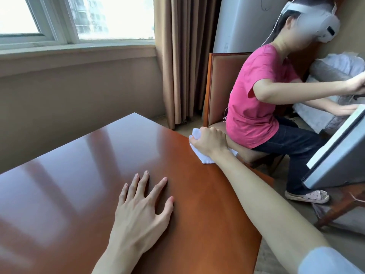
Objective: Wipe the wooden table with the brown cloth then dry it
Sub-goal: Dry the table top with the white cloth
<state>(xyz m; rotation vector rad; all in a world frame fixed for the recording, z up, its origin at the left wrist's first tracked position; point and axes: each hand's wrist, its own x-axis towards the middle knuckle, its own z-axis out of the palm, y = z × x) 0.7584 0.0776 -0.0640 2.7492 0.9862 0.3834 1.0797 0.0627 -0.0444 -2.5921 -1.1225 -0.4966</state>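
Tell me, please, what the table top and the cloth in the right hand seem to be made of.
Table top: probably wood or wood veneer with a glossy lacquer; it is reddish brown and reflects the window.
Cloth: a soft white fabric or tissue, I cannot tell which; it crumples in the right hand at the table's far edge.

No readable text, labels, brands or numbers anywhere in view.
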